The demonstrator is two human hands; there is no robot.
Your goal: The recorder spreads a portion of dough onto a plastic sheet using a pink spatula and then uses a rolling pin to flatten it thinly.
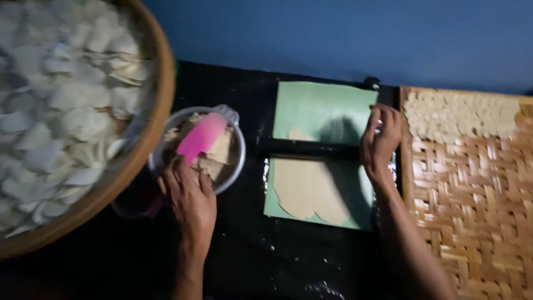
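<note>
Plainly, the flattened sheet of pale dough (308,191) on the green board (325,108) looked soft and tearable; the right hand (380,139) gripped the black rolling bar's (308,148) end; the left hand (189,191) clasped a pink plastic scraper (201,137) over the round bowl (236,166).

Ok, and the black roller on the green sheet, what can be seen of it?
The black roller is a dark, smooth-looking bar lying level across the middle of the green sheet, on a thin pale sheet of dough. The right hand grips its right end; its left end lies free. The left hand is away at the bowl.
</note>
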